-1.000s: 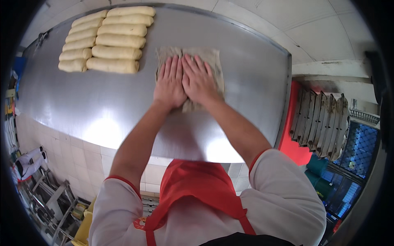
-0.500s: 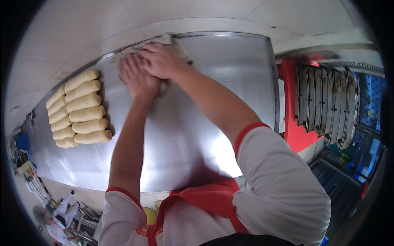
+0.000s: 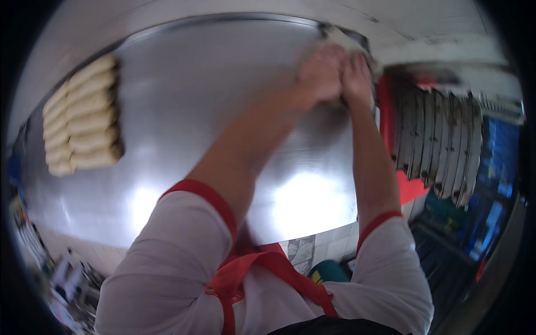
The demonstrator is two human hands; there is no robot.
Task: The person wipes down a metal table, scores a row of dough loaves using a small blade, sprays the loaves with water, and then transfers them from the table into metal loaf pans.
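Note:
My left hand (image 3: pixel 321 70) and my right hand (image 3: pixel 355 75) press side by side on a beige cloth (image 3: pixel 347 40) at the far right corner of the steel table (image 3: pixel 212 72). The fingers of the right hand stretch out over the cloth; those of the left are smeared by motion. Several long pale dough rolls (image 3: pixel 92 117) lie in two columns on the left part of the table, away from both hands.
A stack of dark metal trays (image 3: pixel 438 142) stands beside a red surface (image 3: pixel 410 187) right of the table. A green bin (image 3: pixel 329 273) shows below the near edge. At lower left, a blurred person in white (image 3: pixel 64 279) is among metal equipment.
Both hands and the cloth moved from mid-table to the back edge, then right to the far corner. My view shifted with them; the rolls now appear farther from my hands.

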